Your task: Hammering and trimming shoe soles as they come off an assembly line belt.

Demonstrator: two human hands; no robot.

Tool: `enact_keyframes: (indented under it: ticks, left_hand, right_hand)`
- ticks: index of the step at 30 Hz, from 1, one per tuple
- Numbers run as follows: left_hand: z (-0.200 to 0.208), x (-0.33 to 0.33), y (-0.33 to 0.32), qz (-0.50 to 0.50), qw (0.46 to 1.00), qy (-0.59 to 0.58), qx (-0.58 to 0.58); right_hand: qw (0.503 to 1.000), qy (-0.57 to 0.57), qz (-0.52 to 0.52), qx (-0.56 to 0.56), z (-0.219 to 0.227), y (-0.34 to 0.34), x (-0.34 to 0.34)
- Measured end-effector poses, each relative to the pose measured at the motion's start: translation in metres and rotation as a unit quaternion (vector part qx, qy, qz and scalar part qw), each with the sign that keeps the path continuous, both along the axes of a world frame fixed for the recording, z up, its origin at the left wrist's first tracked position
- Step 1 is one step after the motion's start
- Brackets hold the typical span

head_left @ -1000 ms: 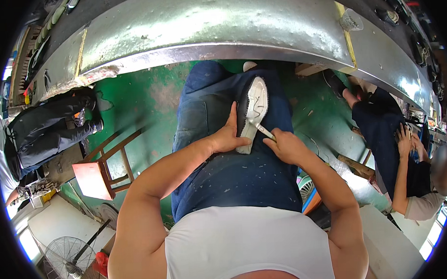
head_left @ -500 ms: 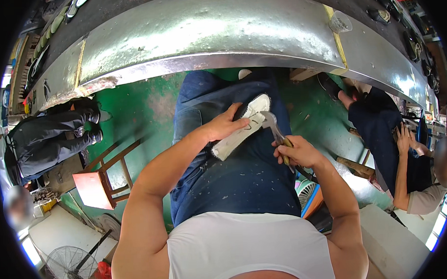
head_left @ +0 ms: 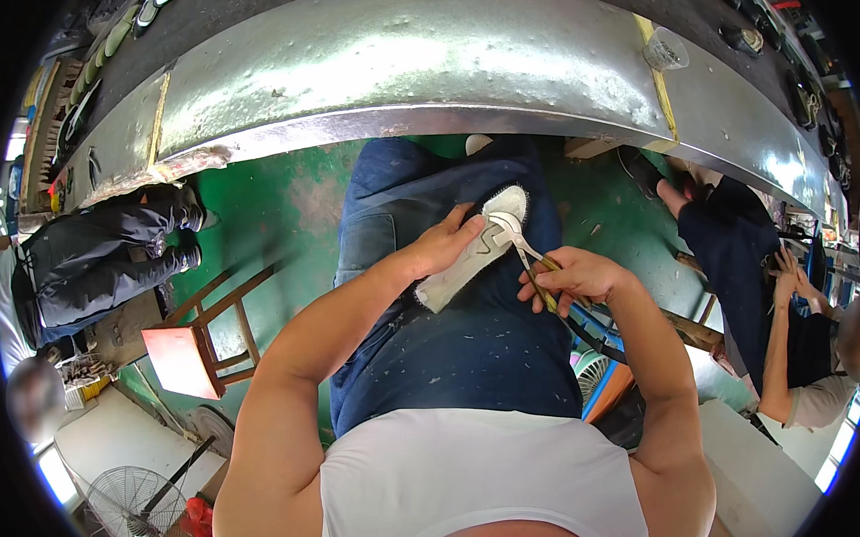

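Observation:
A shoe [head_left: 452, 279] lies sole-up and slanted across my lap, its pale underside framed by a dark upper with a white ragged edge near the toe. My left hand [head_left: 445, 243] grips it at the middle, thumb on the underside and fingers hidden along the left side. In my right hand [head_left: 582, 276] is a pair of lasting pincers [head_left: 510, 230] with yellowish handles spread apart. Their metal head rests over the underside, just beyond my left thumb. Whether the jaws hold anything is too small to tell.
A metal-faced bench edge [head_left: 396, 120] runs across in front of my knees, with a clear plastic cup [head_left: 666, 49] on it. A wooden stool [head_left: 182, 360] stands left, a floor fan [head_left: 135, 511] behind it. One person [head_left: 117, 256] is at left, another [head_left: 733, 258] at right.
The pincers have moved left onto the middle of the shoe's underside, and their handles have spread apart. My right-hand fingers have loosened. My left hand still holds the shoe.

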State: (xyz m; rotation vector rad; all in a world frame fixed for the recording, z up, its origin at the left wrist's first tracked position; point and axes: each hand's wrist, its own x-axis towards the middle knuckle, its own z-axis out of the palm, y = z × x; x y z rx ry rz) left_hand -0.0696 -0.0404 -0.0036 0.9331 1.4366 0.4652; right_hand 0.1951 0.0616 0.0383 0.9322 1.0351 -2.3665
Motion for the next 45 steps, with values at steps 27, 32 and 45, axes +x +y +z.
enact_keyframes:
  ticks: [27, 32, 45]
  left_hand:
    - [-0.028, 0.006, -0.008, 0.025, 0.999, 0.015, 0.040]
    - [-0.003, 0.003, -0.002, 0.031, 0.999, 0.013, -0.012]
    - [-0.011, 0.020, -0.004, 0.014, 0.994, 0.084, 0.073]
  right_hand:
    - [0.867, -0.096, 0.105, 0.477, 0.020, -0.023, -0.025]
    - [0.996, -0.052, -0.063, 0.028, 0.013, -0.018, -0.018]
    - [0.917, -0.121, 0.164, 0.344, 0.029, 0.008, -0.020]
